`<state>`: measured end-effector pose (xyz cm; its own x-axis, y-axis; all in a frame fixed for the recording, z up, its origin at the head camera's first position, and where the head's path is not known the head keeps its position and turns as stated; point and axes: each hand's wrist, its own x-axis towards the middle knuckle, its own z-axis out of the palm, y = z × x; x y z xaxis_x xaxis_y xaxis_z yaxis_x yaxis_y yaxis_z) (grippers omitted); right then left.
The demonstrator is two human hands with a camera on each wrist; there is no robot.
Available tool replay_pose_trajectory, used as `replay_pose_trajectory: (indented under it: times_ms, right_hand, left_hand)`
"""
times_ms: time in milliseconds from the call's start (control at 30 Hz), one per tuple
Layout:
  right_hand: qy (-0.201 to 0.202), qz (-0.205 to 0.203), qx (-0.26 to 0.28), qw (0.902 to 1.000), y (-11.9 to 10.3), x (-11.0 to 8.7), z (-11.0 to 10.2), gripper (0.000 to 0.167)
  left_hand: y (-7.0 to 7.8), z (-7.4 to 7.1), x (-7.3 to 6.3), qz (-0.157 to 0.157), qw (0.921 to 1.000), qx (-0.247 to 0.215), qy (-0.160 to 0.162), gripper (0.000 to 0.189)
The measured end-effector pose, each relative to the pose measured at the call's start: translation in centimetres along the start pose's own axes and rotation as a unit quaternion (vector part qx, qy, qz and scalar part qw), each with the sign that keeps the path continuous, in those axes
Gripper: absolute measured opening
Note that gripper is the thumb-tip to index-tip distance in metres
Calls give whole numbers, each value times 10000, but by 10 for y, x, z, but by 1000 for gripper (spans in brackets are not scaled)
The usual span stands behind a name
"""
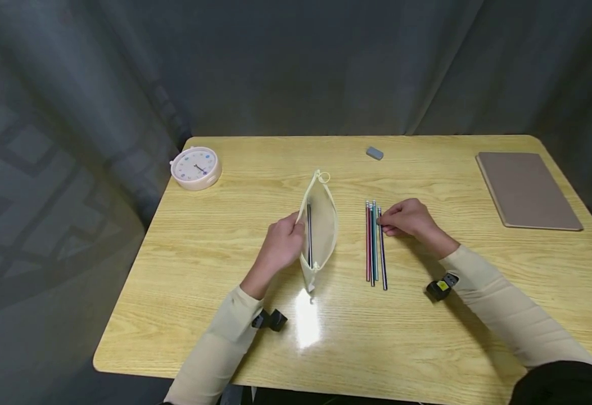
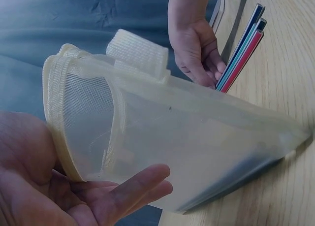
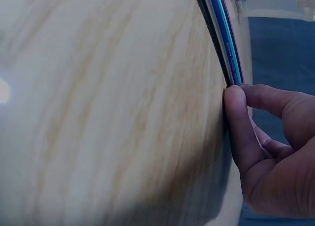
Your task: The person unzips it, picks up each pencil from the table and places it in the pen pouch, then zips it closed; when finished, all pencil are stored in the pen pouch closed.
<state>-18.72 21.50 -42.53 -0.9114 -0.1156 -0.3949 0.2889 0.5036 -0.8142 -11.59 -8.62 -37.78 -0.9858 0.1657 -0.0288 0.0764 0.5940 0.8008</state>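
Note:
My left hand (image 1: 287,241) grips the near-left rim of a cream mesh zip pouch (image 1: 328,225), whose mouth gapes upward. One dark pencil (image 1: 310,233) lies inside it, showing as a dark streak through the pouch wall (image 2: 197,132) in the left wrist view. To the right, a small row of pencils (image 1: 368,247) in red, teal and dark colours lies on the table. With thumb and forefinger, my right hand (image 1: 408,218) pinches the dark blue pencil (image 1: 383,264) at the row's right side, near its upper end. In the right wrist view the fingertips (image 3: 235,95) hide that end.
A grey eraser (image 1: 374,153) lies near the table's back edge. The pink round clock (image 1: 195,167) sits at the back left, and a brown notebook (image 1: 531,191) at the right. Dark curtains (image 1: 296,67) hang behind the wooden table (image 1: 199,270).

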Motion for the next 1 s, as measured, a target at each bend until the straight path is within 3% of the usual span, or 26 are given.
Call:
replay_pose_trajectory:
  times_ms: [133,300,400,467,567,667,733,867,1000]
  right_hand:
    - [256,-255,-494,9981,-2,-2,2,32]
    - [508,-680,-1331,9875,-6,-6,5,28]
    - [474,-751,-1437,9856,-5,-5,5,29]
    - [287,-592,-1065,9921,-4,-4,3,31]
    - [-158,-214,135,9996,-2,-1,-5,39]
    - [-571,-7,1446,9878,-8,-1,-14,41]
    - [-770,-52,1948,9778,-19,-3,-19,37]
    - [-1125,-298,2291,9664,-53,-13,-14,23]
    - [-1377,-520,2188,9646,-88,-22,9,31]
  left_hand:
    - [0,0,0,50,10000,-15,3,38]
    - [0,-1,0,64,10000,5,12,36]
    - [-1,0,0,49,10000,15,26,36]
    - [-1,0,0,44,10000,-9,15,36]
    - [0,1,0,42,10000,-36,-7,37]
    - [1,1,-1,46,10000,-49,-28,36]
    - [2,1,-1,37,10000,-59,-33,37]
    - [3,3,-1,33,10000,-19,-18,36]
    - [3,5,0,34,10000,38,-11,34]
